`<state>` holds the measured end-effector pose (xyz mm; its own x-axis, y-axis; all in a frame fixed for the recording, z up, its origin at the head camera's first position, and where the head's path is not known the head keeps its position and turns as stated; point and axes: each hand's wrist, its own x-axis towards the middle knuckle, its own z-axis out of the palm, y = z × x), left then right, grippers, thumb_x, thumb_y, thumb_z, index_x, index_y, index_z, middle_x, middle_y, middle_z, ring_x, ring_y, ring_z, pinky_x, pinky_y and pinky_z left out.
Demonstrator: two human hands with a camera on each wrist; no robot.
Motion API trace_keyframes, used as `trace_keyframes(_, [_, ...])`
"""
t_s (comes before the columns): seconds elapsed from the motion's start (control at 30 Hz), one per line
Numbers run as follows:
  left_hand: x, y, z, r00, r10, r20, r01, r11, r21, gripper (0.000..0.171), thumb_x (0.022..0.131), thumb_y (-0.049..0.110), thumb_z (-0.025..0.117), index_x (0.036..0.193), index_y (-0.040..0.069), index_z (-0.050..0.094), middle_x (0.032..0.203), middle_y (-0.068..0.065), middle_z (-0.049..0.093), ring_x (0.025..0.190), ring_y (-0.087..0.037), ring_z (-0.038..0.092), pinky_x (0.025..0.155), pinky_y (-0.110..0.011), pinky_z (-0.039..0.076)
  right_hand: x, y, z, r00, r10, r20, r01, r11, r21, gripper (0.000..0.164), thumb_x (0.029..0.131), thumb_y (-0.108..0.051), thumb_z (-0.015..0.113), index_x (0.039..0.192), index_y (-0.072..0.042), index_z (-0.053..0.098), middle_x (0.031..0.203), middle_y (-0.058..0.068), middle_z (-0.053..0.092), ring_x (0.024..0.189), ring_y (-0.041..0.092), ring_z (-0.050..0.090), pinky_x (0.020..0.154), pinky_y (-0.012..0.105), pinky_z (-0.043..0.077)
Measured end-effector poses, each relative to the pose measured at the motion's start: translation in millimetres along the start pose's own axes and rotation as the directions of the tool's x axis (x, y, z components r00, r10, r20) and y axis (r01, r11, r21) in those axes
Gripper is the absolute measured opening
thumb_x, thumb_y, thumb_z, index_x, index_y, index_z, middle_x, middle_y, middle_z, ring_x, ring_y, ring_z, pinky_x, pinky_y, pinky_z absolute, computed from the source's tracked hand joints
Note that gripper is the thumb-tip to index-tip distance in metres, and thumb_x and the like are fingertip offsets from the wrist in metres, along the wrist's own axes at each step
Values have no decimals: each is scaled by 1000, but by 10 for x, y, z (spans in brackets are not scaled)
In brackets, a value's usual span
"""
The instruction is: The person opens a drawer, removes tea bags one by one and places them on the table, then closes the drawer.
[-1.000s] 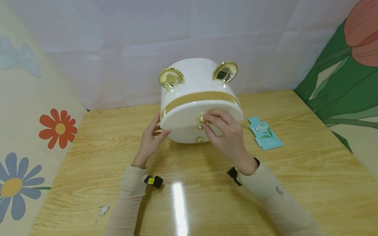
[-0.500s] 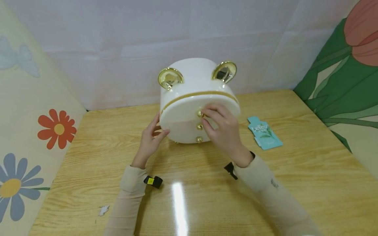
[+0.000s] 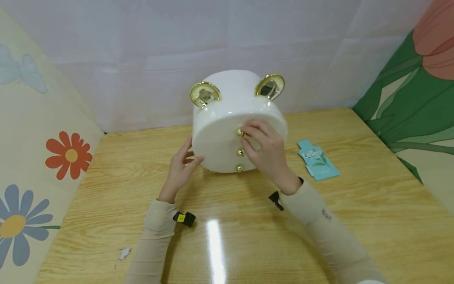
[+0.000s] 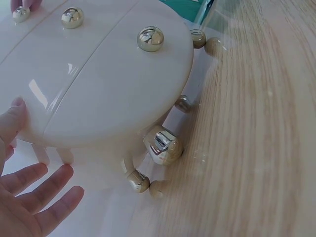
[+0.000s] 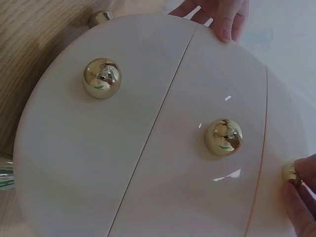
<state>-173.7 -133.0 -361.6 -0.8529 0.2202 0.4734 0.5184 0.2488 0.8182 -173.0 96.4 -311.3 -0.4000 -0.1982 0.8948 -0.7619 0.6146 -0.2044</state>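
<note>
A glossy white rounded drawer box [image 3: 216, 144] with two gold ears [image 3: 205, 94] stands on the table, its front carrying three gold ball knobs. My right hand [image 3: 267, 152] pinches the top knob [image 3: 239, 131] between thumb and fingers. That top drawer sits almost flush, with a thin orange line along its lower seam in the right wrist view. Below it are the middle knob [image 5: 224, 137] and the bottom knob [image 5: 102, 78]. At the box's left side rests my left hand [image 3: 180, 169], thumb at the front edge; its spread fingers [image 4: 54, 212] lie along the side.
A turquoise sachet [image 3: 319, 161] lies on the wooden table [image 3: 142, 157] right of the box. Small gold feet [image 4: 139, 181] hold the box up. A whitish scuff [image 3: 125, 253] marks the tabletop at front left. White cloth [image 3: 142, 79] hangs behind.
My right hand has pushed the top drawer in, away from me; the tan gap above its front has vanished. The left hand has stayed against the box's side.
</note>
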Motion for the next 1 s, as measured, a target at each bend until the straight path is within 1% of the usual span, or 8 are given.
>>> trace_keyframes(0.2, [-11, -6, -1, 1000, 1, -4, -1, 1000, -6, 61, 83, -5, 58, 137, -9, 31, 129, -27, 44, 97, -39, 55, 76, -51, 50, -7, 10, 14, 1000, -2, 0, 2, 1000, 2, 16, 71, 2, 68, 87, 5, 66, 91, 17, 61, 87, 27, 57, 78, 37, 51])
trace_keyframes(0.47, [-9, -16, -4, 1000, 10, -4, -10, 1000, 13, 61, 83, -5, 59, 137, -9, 31, 129, -27, 44, 97, -37, 56, 76, -49, 51, -20, 16, -14, 999, -12, 33, 11, 1000, 11, 18, 73, 2, 68, 90, 5, 66, 94, 17, 61, 90, 26, 56, 80, 35, 51])
trace_keyframes(0.6, [-2, -12, -3, 1000, 22, 0, -22, 999, 23, 61, 83, -5, 59, 137, -10, 31, 129, -27, 45, 96, -37, 56, 75, -48, 52, -39, -2, -20, 1000, -3, -15, 3, 1000, 23, 17, 71, 4, 68, 88, 4, 67, 91, 16, 62, 88, 26, 57, 79, 36, 51])
trace_keyframes(0.67, [0, -5, -3, 1000, 26, 3, -26, 999, 23, 61, 83, -5, 59, 137, -10, 31, 129, -27, 44, 96, -37, 56, 75, -48, 52, -58, -18, -25, 998, -1, -56, 3, 1000, 31, 15, 69, 5, 68, 84, 3, 67, 87, 15, 62, 84, 27, 57, 76, 38, 52])
trace_keyframes(0.73, [-1, 5, -3, 1000, 26, 3, -26, 999, 22, 61, 83, -5, 59, 137, -10, 30, 129, -27, 45, 96, -37, 56, 75, -48, 52, -83, -36, -35, 997, -5, -78, 7, 999, 33, 13, 68, 6, 67, 80, 2, 66, 82, 14, 62, 79, 26, 57, 71, 39, 52])
trace_keyframes(0.83, [-3, 20, -6, 1000, 19, 2, -19, 1000, 21, 61, 83, -5, 59, 137, -9, 31, 129, -27, 45, 96, -37, 56, 76, -48, 52, -132, -52, -51, 998, -28, -51, 29, 999, 23, 10, 68, 6, 67, 77, 2, 66, 78, 13, 62, 72, 25, 58, 64, 38, 53])
trace_keyframes(0.93, [-3, 24, -9, 1000, 12, 0, -12, 1000, 24, 61, 83, -5, 59, 137, -10, 31, 129, -27, 45, 96, -36, 56, 76, -47, 52, -191, -52, -54, 998, -53, 21, 53, 999, 3, 10, 68, 5, 68, 77, 2, 65, 77, 12, 63, 71, 24, 58, 62, 35, 53])
trace_keyframes(1.0, [1, 15, -13, 1000, 10, 4, -10, 1000, 22, 61, 83, -4, 59, 137, -9, 31, 129, -26, 45, 96, -36, 57, 75, -47, 52, -232, -38, -43, 995, -66, 68, 67, 998, -16, 11, 68, 5, 69, 78, 2, 65, 78, 12, 62, 72, 25, 58, 63, 35, 54])
